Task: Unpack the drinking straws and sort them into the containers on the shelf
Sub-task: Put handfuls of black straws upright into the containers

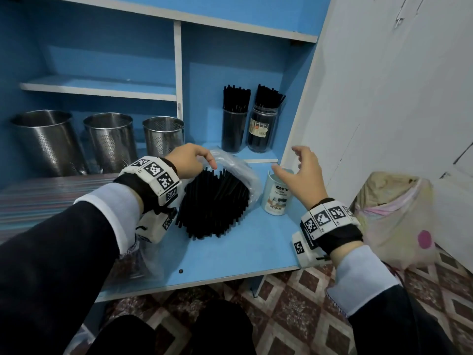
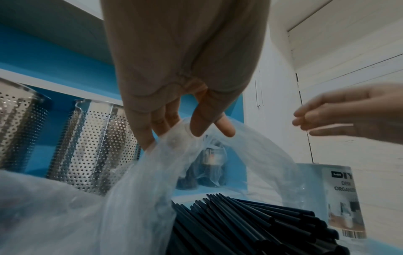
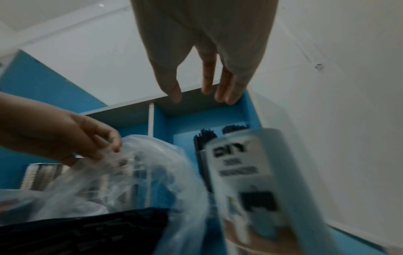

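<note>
A big bundle of black straws (image 1: 215, 203) lies on the blue shelf (image 1: 243, 249), half out of a clear plastic bag (image 1: 240, 170). My left hand (image 1: 190, 160) pinches the bag's open edge (image 2: 181, 131) above the straws (image 2: 250, 222). My right hand (image 1: 304, 170) hovers open just above a white "DIY desk organizer" cup (image 1: 277, 193), touching nothing; its fingers (image 3: 226, 89) hang spread over the cup (image 3: 250, 181). Two clear jars, one at the left (image 1: 234, 129) and one at the right (image 1: 262, 129), stand at the back, filled with black straws.
Three perforated steel cups, left (image 1: 48, 142), middle (image 1: 111, 142) and right (image 1: 163, 135), stand in the left bay behind a white divider (image 1: 178, 70). A white wall (image 1: 384, 98) closes the right side. A bagged bin (image 1: 394, 219) sits on the patterned floor.
</note>
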`<action>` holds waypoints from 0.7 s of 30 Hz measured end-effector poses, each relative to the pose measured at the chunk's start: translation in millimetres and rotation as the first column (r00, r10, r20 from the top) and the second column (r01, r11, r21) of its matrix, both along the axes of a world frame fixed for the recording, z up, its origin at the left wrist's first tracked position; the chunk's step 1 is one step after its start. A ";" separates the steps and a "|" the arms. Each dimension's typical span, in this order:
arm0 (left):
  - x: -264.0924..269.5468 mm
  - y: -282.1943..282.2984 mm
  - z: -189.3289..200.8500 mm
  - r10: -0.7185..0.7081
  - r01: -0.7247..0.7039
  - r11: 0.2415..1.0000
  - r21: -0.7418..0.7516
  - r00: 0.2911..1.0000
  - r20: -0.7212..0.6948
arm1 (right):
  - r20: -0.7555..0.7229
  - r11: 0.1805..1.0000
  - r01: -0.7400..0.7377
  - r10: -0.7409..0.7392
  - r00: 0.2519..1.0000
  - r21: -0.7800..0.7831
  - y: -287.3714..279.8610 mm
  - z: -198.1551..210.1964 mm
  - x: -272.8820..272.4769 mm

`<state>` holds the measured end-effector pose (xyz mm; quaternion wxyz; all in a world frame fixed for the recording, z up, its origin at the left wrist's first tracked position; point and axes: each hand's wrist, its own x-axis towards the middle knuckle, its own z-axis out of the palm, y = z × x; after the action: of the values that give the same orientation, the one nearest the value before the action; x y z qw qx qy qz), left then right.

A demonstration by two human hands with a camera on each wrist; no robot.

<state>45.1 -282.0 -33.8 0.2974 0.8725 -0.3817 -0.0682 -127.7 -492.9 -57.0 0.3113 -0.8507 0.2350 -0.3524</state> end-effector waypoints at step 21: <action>1.6 7.4 -6.3 -0.028 0.006 0.984 -0.178 0.992 -0.125 | -0.749 0.935 -0.332 0.132 0.649 -0.122 116.9 -36.3 90.4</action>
<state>46.7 -274.6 -40.1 0.3969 0.8332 -0.3740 -0.0917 -37.3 -376.0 -93.2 0.1254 -0.9748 0.1816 0.0330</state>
